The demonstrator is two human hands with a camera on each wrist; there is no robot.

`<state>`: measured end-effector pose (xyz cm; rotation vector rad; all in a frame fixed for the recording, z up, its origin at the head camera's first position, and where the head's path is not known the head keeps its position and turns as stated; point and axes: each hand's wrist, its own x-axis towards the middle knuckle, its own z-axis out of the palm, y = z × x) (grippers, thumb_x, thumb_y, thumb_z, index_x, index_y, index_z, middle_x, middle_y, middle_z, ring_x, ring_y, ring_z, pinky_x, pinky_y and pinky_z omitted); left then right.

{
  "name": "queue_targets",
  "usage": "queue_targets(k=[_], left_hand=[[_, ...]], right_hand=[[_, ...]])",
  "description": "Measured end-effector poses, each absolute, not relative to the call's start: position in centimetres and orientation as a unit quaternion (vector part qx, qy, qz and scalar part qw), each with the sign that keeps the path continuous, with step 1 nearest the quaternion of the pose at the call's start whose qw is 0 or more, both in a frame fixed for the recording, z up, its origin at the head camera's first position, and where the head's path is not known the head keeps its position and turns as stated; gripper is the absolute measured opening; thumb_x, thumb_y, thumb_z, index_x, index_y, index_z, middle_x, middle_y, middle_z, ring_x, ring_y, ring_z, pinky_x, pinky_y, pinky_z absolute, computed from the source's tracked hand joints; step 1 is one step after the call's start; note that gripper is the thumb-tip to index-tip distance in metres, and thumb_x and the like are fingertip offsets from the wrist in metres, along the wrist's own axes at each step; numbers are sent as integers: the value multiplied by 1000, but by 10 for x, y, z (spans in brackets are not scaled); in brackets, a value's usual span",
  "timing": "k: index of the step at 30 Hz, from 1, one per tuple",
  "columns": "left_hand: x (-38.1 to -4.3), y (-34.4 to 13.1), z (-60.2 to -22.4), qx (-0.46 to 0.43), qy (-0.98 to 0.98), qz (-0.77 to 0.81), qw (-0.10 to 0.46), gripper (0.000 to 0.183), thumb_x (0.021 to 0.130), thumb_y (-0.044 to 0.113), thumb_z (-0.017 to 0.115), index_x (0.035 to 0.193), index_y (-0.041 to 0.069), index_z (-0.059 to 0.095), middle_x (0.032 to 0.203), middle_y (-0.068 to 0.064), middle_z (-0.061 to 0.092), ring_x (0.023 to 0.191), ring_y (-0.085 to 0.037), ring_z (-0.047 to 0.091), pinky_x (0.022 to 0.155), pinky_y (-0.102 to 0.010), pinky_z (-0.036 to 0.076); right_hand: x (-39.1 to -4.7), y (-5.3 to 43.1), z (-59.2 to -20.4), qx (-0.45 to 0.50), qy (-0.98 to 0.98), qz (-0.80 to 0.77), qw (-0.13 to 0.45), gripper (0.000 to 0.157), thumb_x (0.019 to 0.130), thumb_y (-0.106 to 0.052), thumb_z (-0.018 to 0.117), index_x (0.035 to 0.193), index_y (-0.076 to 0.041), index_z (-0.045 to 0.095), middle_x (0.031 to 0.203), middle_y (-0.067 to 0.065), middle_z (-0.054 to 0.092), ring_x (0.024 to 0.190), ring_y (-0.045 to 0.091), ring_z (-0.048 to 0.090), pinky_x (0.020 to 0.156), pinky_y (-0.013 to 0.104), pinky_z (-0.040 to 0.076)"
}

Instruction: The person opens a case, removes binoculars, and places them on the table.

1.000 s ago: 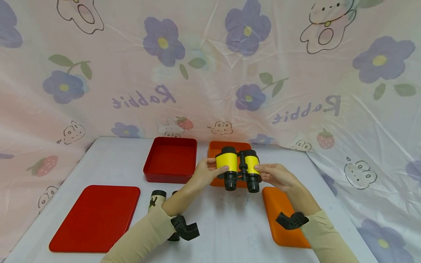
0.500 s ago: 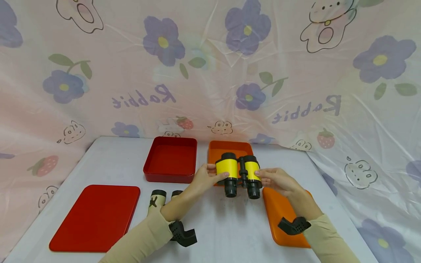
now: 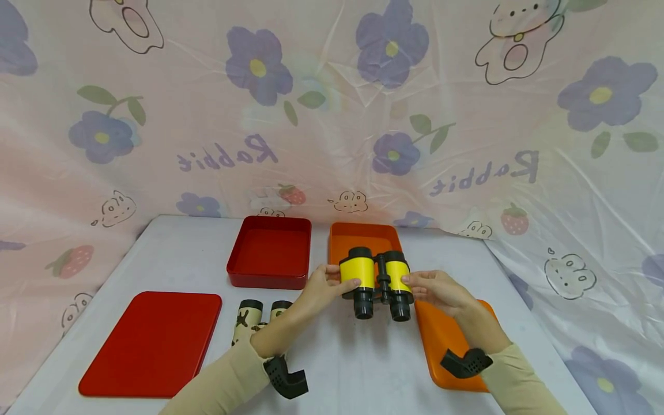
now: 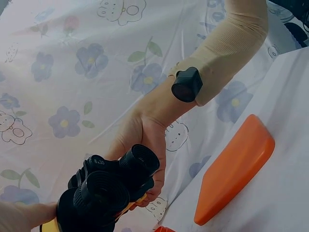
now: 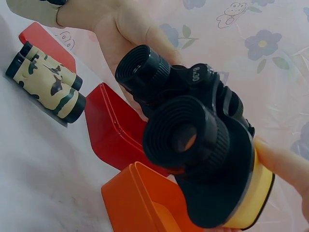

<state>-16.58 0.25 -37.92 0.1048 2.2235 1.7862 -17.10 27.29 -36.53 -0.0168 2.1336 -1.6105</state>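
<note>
Yellow and black binoculars (image 3: 358, 271) are held up between both hands, eyepieces toward the wearer, in front of the orange box (image 3: 363, 233). My left hand (image 3: 323, 288) grips the left barrel, thumb on its yellow side. On the right barrel, my right hand (image 3: 440, 291) pinches the yellow side with thumb and fingers. The right wrist view shows the black eyepieces (image 5: 186, 137) close up, with the orange box beyond and below. Camouflage binoculars (image 3: 249, 317) lie on the table, partly hidden behind the left forearm; the right wrist view shows them more fully (image 5: 48, 84).
A red open box (image 3: 270, 253) stands left of the orange one. The flat red lid (image 3: 150, 346) lies at the front left, and an orange lid (image 3: 441, 346) lies under the right forearm. A patterned curtain (image 3: 332, 115) hangs behind the white table (image 3: 353, 374).
Both hands have brought the yellow binoculars lower and slightly nearer the wearer, showing more of the orange box behind. The boxes, lids and camouflage binoculars stay where they were.
</note>
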Motion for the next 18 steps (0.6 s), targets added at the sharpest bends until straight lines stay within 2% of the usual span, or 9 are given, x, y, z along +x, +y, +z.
queue_targets(k=[10,18], left_hand=[[-160,2,-383,31,776,613,144,64,85,34,73,128,-2,44,119,-20,61,103,-25,61,93,-41,53],[-156,1,-388,32,776,613,147,64,84,35,74,127,-3,44,117,-21,61,102,-25,61,90,-40,54]], right_hand=[[-167,273,-369,-17,763,-597,246,67,95,-30,60,131,22,39,85,-14,69,81,2,65,82,16,55],[-166,273,-374,-19,762,-594,256,73,94,-31,61,134,23,34,88,-13,70,83,2,64,83,15,54]])
